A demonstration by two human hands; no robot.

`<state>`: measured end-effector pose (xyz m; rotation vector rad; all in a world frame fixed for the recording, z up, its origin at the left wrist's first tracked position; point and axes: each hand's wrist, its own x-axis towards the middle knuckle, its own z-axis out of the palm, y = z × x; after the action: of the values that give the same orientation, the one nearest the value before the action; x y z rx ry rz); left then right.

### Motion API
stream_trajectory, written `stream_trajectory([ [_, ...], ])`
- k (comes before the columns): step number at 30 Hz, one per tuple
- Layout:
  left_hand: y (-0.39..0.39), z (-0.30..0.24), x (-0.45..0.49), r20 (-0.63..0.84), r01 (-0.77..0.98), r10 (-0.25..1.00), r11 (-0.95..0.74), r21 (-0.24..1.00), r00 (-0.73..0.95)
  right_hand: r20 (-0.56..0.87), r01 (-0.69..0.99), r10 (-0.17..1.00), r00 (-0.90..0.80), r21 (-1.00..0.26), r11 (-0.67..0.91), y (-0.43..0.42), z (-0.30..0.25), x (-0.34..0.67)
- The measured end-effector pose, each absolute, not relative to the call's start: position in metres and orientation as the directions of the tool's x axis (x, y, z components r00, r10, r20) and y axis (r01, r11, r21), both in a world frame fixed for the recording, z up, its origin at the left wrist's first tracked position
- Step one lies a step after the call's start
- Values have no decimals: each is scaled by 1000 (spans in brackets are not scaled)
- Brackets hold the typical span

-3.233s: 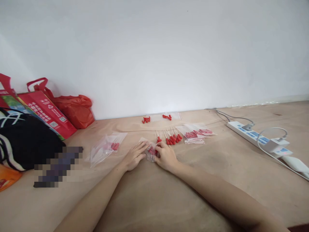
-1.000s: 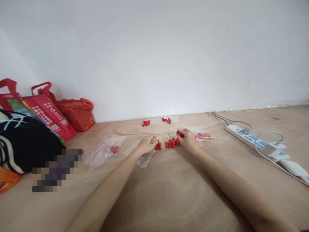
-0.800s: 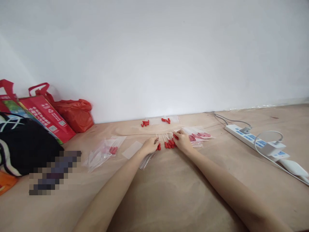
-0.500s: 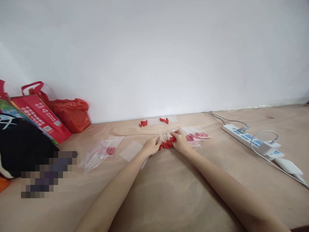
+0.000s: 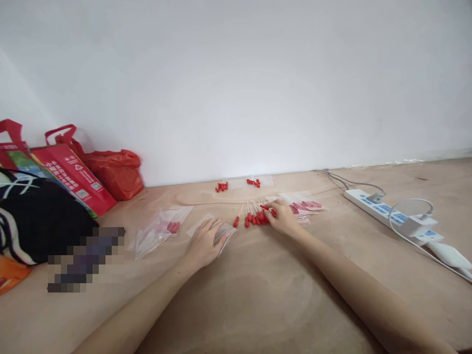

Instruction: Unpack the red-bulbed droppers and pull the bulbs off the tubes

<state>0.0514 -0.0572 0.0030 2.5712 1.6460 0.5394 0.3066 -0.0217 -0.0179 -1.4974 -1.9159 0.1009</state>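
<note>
Several thin pale sticks with red ends [image 5: 253,218] lie fanned out on the tabletop in front of me. At their right side my right hand [image 5: 283,216] has its fingers closed on a red-ended stick [image 5: 272,211]; its fingers partly hide the pile. To the left, my left hand [image 5: 205,242] lies with fingers stretched over small clear plastic bags [image 5: 229,232]. Farther left, a clear zip bag [image 5: 152,233] holds a few red pieces. Just beyond my right hand lie more clear bags [image 5: 308,203] with red pieces inside.
Small red pieces [image 5: 221,187] lie near the wall, beside a flat clear bag [image 5: 236,184]. A white power strip [image 5: 372,202] with plugs and cables is on the right. Red bags [image 5: 114,174] and a black cloth item [image 5: 55,216] stand at the left.
My left hand has left the fanned sticks and moved left onto the clear bags, its fingers spreading. My right hand stays at the pile. The view has shifted slightly.
</note>
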Motion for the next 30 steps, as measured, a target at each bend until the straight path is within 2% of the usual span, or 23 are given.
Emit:
stream_trajectory([
  [4,-66,-13,37,164,869,903,-428,248,397,444,857,878,-177,-368,359,-29,-25,295],
  [7,-65,-16,32,130,846,883,-468,255,450,467,881,871,-150,-336,332,-29,-24,292],
  [10,-63,-14,29,116,826,873,-487,283,475,459,923,888,-39,-323,208,-19,-16,293],
  [13,-63,-11,25,104,795,854,-514,322,510,369,960,926,83,-278,25,2,-8,295],
  [17,-63,-11,17,106,739,815,-565,367,570,308,966,942,133,-251,-55,24,-6,292],
  [20,-60,-15,15,197,779,870,-492,388,451,287,964,942,171,-247,-99,29,-7,289],
  [24,-54,-20,16,368,878,926,-242,414,82,272,959,941,200,-251,-132,22,-3,290],
  [26,-52,-19,17,375,881,927,-194,432,20,266,958,941,208,-250,-141,15,0,292],
  [30,-54,-13,19,276,848,961,-149,508,3,231,955,952,203,-263,-140,-2,3,293],
])
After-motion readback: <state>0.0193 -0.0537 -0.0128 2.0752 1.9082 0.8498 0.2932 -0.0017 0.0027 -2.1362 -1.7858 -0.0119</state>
